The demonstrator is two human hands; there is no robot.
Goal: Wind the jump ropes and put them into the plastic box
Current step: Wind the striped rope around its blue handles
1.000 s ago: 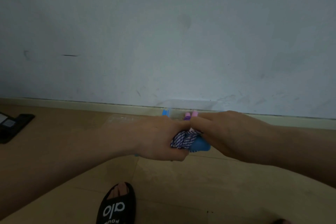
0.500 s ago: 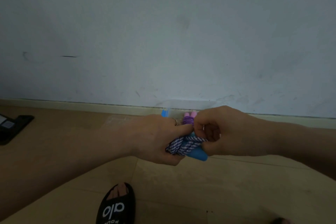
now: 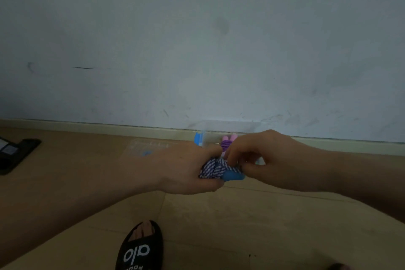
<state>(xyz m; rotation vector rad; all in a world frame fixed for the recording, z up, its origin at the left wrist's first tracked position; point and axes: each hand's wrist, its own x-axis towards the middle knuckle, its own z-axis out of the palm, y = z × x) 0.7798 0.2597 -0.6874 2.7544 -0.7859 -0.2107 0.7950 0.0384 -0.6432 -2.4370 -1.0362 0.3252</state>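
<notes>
While the left hand (image 3: 188,166) grips the striped rope bundle (image 3: 215,167) and the right hand (image 3: 260,160) pinches its wrap, a slip could unravel it short of the plastic box (image 3: 230,131) behind both hands.

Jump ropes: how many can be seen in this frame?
2. A striped rope with a blue handle is held between the left hand and right hand. A purple rope with pink handles lies in the clear box behind. More may be hidden.
</notes>
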